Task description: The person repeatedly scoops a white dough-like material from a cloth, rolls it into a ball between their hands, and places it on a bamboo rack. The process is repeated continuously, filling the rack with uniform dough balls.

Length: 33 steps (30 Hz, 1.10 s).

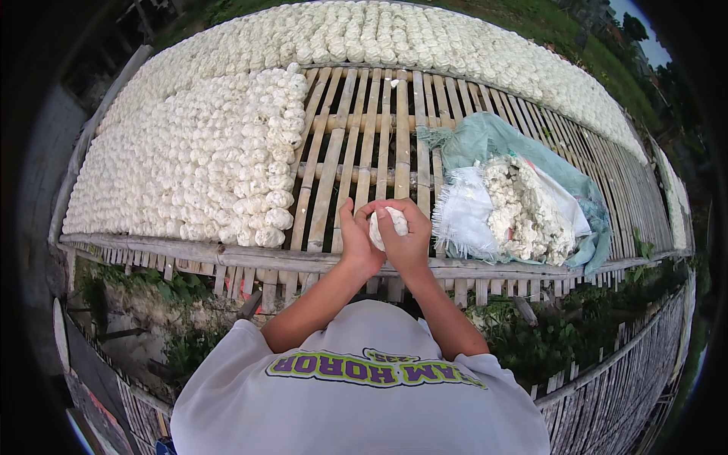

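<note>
Cupping a rounded white lump (389, 224) between them, the left hand (359, 241) and right hand (409, 243) close around it at the near edge of a slatted bamboo worktop (402, 140). Packed rows of similar lumps (189, 167) lie to the left, nearer the left hand; crumbly white material (523, 208) on an open teal sack (485, 136) sits to the right, nearer the right.

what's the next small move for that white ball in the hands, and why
Probably set the white ball down beside the rows of white lumps: the left hand and right hand cup it together, its visible part looks rounded like those lumps, and bare bamboo slats border the rows' right edge.
</note>
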Each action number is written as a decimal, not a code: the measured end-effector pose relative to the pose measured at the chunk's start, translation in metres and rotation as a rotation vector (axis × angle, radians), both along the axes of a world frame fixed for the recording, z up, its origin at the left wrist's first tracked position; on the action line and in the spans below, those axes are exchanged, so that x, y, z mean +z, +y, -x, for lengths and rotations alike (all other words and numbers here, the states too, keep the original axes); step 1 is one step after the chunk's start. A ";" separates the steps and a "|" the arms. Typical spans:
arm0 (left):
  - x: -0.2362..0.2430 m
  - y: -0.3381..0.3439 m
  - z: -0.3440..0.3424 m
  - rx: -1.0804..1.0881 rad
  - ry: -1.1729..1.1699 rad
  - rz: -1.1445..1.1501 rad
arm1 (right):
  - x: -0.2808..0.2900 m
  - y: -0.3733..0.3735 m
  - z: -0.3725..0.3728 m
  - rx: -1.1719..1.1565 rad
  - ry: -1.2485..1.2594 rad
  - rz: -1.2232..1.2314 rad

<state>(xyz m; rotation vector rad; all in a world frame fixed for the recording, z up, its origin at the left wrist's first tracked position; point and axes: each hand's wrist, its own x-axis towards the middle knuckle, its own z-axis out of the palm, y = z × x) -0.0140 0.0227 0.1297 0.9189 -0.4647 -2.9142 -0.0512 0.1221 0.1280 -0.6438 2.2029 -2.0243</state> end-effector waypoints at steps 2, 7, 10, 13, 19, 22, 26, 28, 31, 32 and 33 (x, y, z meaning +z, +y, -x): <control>0.008 -0.004 0.000 -0.109 0.079 0.096 | -0.002 -0.004 -0.005 -0.049 0.378 -0.051; 0.001 -0.024 -0.001 -0.355 0.081 0.160 | -0.004 -0.001 0.004 0.058 0.439 0.045; -0.015 -0.020 0.002 -0.137 0.120 0.032 | -0.005 -0.008 0.008 0.115 0.303 0.030; -0.022 -0.029 0.004 -0.145 0.175 -0.027 | -0.008 -0.014 0.002 0.037 0.399 -0.041; -0.011 -0.035 -0.001 -0.298 0.246 0.171 | -0.015 -0.011 0.003 0.137 0.436 -0.019; -0.005 -0.028 -0.002 -0.004 0.004 0.140 | -0.018 -0.015 0.001 0.126 0.362 -0.027; -0.001 -0.041 0.000 -0.244 0.190 0.079 | -0.017 -0.017 -0.014 0.083 0.479 -0.021; 0.000 -0.045 0.000 -0.355 0.221 0.061 | -0.015 -0.013 -0.014 0.118 0.532 0.007; -0.002 -0.037 0.004 -0.338 0.258 0.101 | -0.011 -0.009 -0.005 0.132 0.397 -0.005; -0.003 -0.032 0.004 -0.170 0.143 0.065 | -0.011 -0.010 -0.002 0.163 0.315 -0.034; -0.004 -0.028 0.005 -0.026 0.116 -0.012 | -0.012 -0.010 -0.001 0.154 0.209 -0.013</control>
